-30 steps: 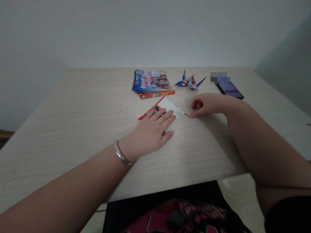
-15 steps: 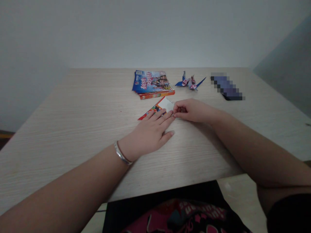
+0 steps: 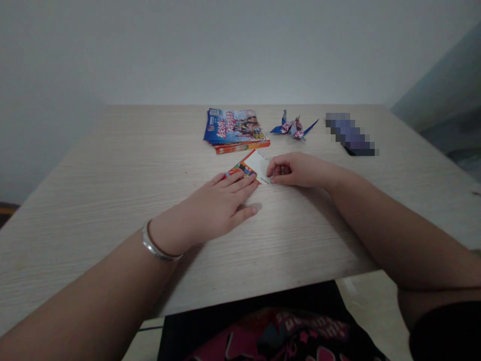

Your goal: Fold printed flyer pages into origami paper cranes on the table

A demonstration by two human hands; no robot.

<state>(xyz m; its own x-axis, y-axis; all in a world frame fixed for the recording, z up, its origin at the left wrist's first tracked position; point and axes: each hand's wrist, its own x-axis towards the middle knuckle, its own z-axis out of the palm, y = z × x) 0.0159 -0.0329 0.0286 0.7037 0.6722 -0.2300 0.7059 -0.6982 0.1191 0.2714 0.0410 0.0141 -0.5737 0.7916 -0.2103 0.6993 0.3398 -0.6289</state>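
A small folded sheet of paper (image 3: 258, 164), white on one part and printed red and orange on the other, lies on the table in front of me. My left hand (image 3: 214, 208) rests flat on its printed left part, fingers stretched out and covering some of it. At the paper's right edge is my right hand (image 3: 295, 170), its thumb and curled fingers closed on the corner. The fingertips hide exactly how that corner is held.
Beyond the paper lies a stack of printed sheets (image 3: 236, 125), blue on top with orange edges below. Two folded paper cranes (image 3: 295, 129) stand right of it. Farther right is a dark flat object (image 3: 351, 135), partly pixelated. A wall (image 3: 240, 55) rises behind the table (image 3: 112, 165).
My left hand has slid left along the paper, uncovering more of the white part and its lower right edge. My right hand has barely moved.
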